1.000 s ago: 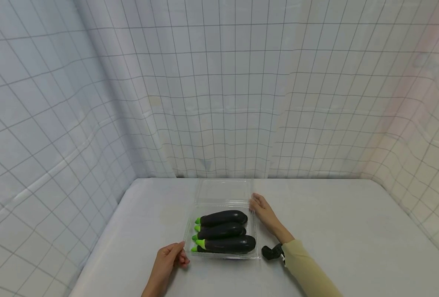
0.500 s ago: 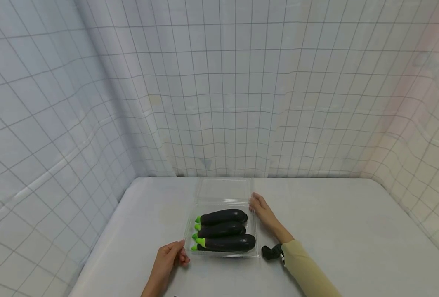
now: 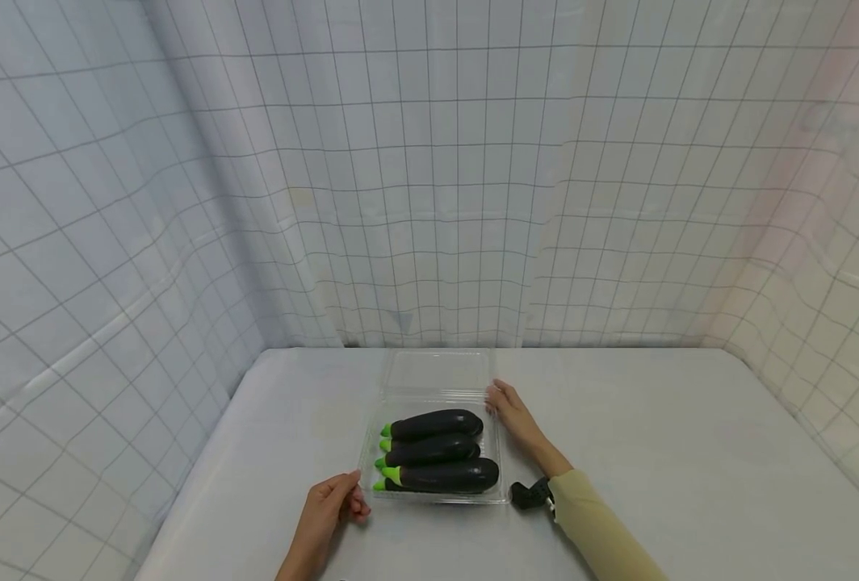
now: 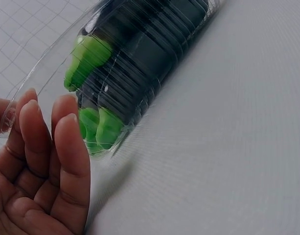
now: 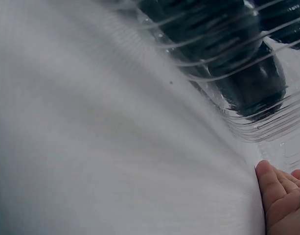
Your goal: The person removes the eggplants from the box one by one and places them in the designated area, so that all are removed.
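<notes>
A clear plastic clamshell box (image 3: 437, 500) lies on the white table with its lid (image 3: 440, 371) folded back behind it. Several dark eggplants (image 3: 444, 476) with bright green stem ends (image 4: 88, 58) fill the base, stems to the left. At the front left corner my left hand (image 3: 331, 500) pinches the rim between thumb and index finger; its other fingers (image 4: 74, 156) curl loosely below. My right hand (image 3: 513, 411) holds the right rim near the hinge, thumb overlapping the edge. In the right wrist view only part of the right hand (image 5: 287, 196) shows, beside the ribbed wall.
A small black object (image 3: 527, 495) lies right of the box, by the right sleeve (image 3: 597, 520). White grid-patterned curtains (image 3: 437, 177) enclose the table (image 3: 655, 444) at the back and sides.
Both hands and the box stay in place. Only the head view shifts very slightly.
</notes>
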{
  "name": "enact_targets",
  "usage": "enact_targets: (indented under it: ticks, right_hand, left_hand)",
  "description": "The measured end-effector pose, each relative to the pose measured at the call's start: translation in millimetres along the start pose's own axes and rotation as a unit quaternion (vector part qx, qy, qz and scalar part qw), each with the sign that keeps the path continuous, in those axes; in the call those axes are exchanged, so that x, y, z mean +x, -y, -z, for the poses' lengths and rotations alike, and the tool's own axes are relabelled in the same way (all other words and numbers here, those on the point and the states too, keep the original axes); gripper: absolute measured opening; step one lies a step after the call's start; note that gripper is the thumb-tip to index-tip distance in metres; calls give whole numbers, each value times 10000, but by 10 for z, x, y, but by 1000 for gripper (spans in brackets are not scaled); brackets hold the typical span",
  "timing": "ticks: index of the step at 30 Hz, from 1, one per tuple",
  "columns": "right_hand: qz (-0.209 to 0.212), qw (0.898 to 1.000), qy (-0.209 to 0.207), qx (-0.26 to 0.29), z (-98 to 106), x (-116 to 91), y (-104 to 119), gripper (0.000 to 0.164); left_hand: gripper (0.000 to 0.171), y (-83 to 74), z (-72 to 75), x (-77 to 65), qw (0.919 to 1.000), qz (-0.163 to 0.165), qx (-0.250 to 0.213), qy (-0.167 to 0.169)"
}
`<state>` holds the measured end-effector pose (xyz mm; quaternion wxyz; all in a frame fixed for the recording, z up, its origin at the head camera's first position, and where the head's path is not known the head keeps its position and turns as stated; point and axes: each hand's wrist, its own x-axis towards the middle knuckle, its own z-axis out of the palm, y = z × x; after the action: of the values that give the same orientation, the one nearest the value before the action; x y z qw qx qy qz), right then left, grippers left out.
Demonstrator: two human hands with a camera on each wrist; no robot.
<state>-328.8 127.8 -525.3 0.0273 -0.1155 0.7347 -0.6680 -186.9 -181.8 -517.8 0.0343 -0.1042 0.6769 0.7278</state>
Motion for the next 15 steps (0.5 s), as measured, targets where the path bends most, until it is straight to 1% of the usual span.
enact_targets:
  ticks: [3, 7, 8, 10, 13, 15]
  right_hand:
    - [-142, 9999, 32, -15, 3, -3, 27, 59]
    - [-253, 9996, 106, 17, -13, -87, 221, 58]
    - [-275, 9996, 107, 49, -14, -89, 226, 59]
    - [-283, 9996, 78, 55, -10, -95, 223, 60]
    - [-300, 9994, -58, 136, 11, -57, 99, 65]
    - [-307, 9992, -190, 192, 21, -62, 78, 66]
  left_hand:
    - [34, -10, -6, -4, 10000, 19, -23, 0]
    - [34, -21, -5, -10, 10000, 70, -28, 14]
    - [34, -22, -2, -10, 10000, 77, -28, 24]
    - [34, -22, 3, -7, 9999, 99, -33, 59]
    - [35, -20, 7, -5, 9998, 101, -64, 131]
    - [35, -18, 7, -5, 9997, 97, -80, 191]
